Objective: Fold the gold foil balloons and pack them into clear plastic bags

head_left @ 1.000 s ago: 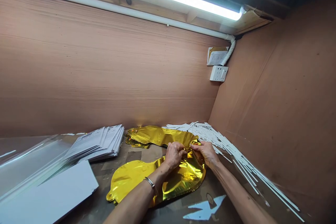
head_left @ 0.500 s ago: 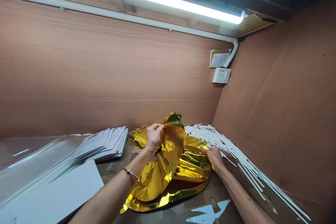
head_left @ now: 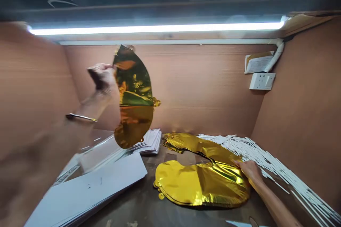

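Dark brown tabletop fills the foreground; rectangular white boards lie on its left, with a curved stack of glossy gold foil to their right; the right hand touches the stack's right end, though I cannot tell whether its fingers pinch or merely press; the blurred left hand is raised, fingers closed on the edge of a curved gold foil piece held upright in the air; farther back lie printed white papers and thin white sticks, before a brown wooden wall.
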`<state>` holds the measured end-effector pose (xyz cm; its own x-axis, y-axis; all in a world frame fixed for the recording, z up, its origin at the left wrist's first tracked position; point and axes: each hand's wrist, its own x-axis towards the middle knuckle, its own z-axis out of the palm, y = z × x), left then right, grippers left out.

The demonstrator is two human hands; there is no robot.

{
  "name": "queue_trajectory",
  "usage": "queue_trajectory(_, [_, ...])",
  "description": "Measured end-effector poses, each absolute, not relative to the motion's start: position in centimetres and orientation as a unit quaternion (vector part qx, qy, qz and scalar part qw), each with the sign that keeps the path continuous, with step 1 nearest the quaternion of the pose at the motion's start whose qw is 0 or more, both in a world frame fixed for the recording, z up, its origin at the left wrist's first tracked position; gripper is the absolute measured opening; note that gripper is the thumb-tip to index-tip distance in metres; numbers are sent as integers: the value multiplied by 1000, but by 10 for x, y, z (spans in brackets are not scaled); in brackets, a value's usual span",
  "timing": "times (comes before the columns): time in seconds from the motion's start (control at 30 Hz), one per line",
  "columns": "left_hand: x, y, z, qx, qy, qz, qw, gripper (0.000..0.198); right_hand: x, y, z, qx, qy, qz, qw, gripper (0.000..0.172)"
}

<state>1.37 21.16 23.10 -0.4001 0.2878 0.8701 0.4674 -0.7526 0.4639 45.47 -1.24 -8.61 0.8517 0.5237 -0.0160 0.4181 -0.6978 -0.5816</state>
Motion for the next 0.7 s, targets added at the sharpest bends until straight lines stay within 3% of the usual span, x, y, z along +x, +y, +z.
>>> queue_trajectory(0.1, [38,172,201,-645,-337,-686,11,18,428,-19,-29,-892,-334,-97,287,42])
queue_trajectory(0.17, [60,143,175,-698,-315,-643,-4,16,394,-30,32,-798,-420,-264,342,45])
queue_trajectory(0.23, [77,114,149,-745,-277,-606,-33,15,351,-42,98,-700,-490,-341,392,43])
queue_trajectory(0.3, [88,87,130,-764,-250,-592,-52,15,310,-51,152,-698,-521,-281,404,39])
queue_trajectory(0.37, [92,66,116,-767,-239,-592,-67,15,278,-54,183,-715,-581,-110,373,44])
queue_trajectory(0.5, [94,38,100,-763,-226,-591,-133,13,245,-51,181,-595,-616,213,469,40])
queue_trajectory(0.6, [94,28,90,-754,-211,-577,-230,11,235,-50,161,-563,-549,292,544,41])
queue_trajectory(0.7, [94,24,78,-743,-206,-554,-314,15,234,-53,154,-610,-529,264,528,41])
